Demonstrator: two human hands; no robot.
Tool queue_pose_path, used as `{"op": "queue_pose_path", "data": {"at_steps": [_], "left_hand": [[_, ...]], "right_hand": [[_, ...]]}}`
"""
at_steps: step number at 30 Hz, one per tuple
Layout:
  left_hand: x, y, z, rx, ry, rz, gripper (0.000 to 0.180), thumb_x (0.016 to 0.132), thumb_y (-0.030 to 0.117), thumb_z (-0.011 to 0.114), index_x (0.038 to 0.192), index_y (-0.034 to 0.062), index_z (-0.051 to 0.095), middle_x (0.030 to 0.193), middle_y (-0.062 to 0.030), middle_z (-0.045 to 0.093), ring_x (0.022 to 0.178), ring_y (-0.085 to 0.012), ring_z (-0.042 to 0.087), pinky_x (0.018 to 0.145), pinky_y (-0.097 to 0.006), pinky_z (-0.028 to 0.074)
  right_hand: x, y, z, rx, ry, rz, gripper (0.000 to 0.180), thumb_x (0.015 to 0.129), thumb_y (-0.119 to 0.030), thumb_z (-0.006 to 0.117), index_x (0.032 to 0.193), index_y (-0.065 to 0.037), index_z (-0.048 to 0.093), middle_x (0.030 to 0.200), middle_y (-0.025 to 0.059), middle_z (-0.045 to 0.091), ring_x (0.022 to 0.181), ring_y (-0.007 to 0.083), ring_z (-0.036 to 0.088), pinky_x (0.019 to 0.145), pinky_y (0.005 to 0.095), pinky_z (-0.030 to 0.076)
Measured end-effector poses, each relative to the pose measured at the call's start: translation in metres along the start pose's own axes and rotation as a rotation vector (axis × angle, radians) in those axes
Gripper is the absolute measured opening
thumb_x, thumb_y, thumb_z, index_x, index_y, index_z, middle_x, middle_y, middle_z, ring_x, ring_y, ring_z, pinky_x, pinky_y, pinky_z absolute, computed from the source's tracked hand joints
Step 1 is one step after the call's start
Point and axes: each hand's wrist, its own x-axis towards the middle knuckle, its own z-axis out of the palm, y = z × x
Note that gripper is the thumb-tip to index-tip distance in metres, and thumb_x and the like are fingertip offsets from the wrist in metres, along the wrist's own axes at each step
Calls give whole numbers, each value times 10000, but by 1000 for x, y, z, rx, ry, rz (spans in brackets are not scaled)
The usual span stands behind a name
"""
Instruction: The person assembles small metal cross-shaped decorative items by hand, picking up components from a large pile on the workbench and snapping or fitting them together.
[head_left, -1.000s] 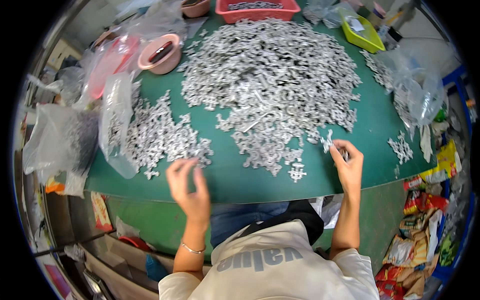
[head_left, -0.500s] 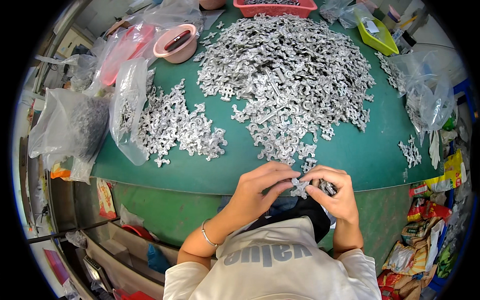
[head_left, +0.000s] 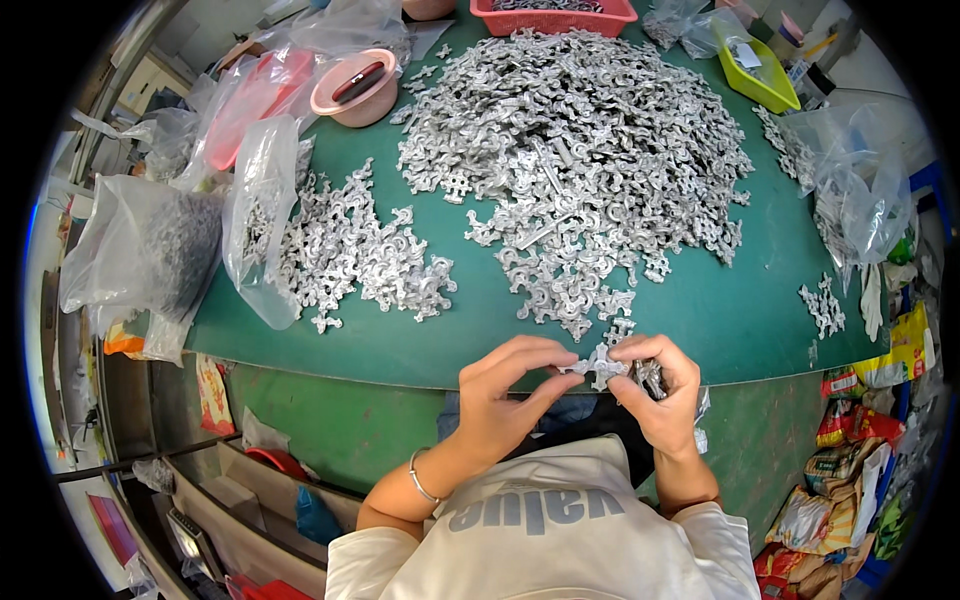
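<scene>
Over the near edge of the green table [head_left: 430, 345], both of my hands pinch a small grey metal casting [head_left: 603, 367] with rounded lobes. My left hand [head_left: 505, 390] grips its left end between thumb and fingertips. On the other side, my right hand [head_left: 672, 395] pinches the right end. More shiny metal pieces [head_left: 650, 379] are tucked inside the curled right fingers; their exact shape is partly hidden. Just beyond my fingers lies a heap of similar castings [head_left: 570, 150], with a few stray ones trailing toward me. A smaller pile of castings [head_left: 370, 262] sits to the left.
Plastic bags of parts [head_left: 150, 240] crowd the left edge, near a pink bowl [head_left: 355, 100] holding a dark red-and-black object. A red basket [head_left: 555, 20] and a yellow-green tray [head_left: 757, 75] stand at the back. Several castings [head_left: 822, 305] lie at the right.
My left hand has shifted slightly left, away from the right one. The casting between them has risen a little and shows more. My right hand has moved slightly left.
</scene>
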Motion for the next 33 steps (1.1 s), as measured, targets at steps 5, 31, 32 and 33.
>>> {"op": "queue_pose_path", "data": {"at_steps": [5,31,32,33], "left_hand": [[-2,6,0,-324,-33,-327,83,724,-97,605,806,-86,605,734,-152,600,601,-166,582,545,-245,480],[-8,-1,-2,-747,-47,-744,159,838,84,561,802,-67,593,675,-121,597,520,-152,552,472,-247,448],[-8,0,-2,-757,-49,-746,156,836,81,560,803,-68,593,677,-121,597,519,-152,552,474,-248,450],[-8,0,-1,-767,-51,-747,154,835,79,560,804,-68,593,678,-122,598,519,-153,552,476,-248,452]], "right_hand": [[-2,4,-2,187,-14,78,48,760,14,599,795,33,571,754,84,579,643,101,501,579,218,388],[-2,6,1,650,19,407,131,830,-68,528,739,25,544,682,79,545,513,97,453,429,208,299],[-2,6,1,659,15,408,133,832,-70,527,736,21,541,681,78,544,511,95,454,428,206,300],[-2,5,1,669,12,409,135,833,-73,526,733,16,539,681,77,543,510,93,455,427,203,302]]}}
